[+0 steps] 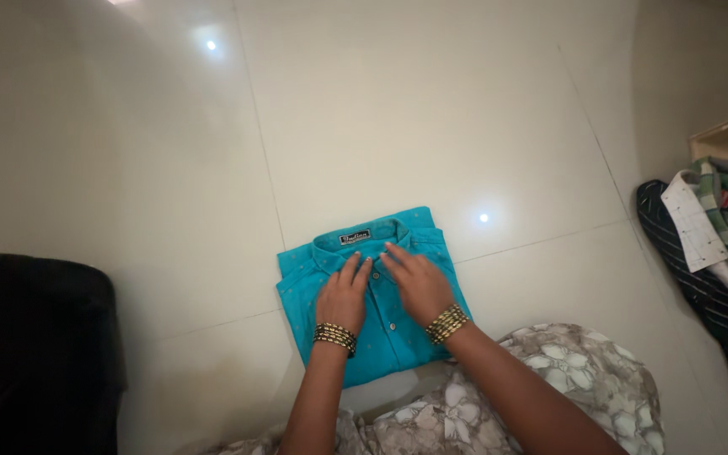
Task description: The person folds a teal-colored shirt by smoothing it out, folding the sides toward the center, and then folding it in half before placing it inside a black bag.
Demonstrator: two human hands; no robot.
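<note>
The pale tiled floor (398, 109) spreads around me, a black object (31, 354) at my left and a pile of clothes (714, 253) at my right. The folded turquoise shirt (377, 291) lies on the floor before my knees. My left hand (345, 295) and right hand (415, 283) press flat on it, fingers released, grasping nothing.

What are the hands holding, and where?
Nothing is gripped. The left hand and right hand lie flat on the folded turquoise shirt, just below its collar.
</note>
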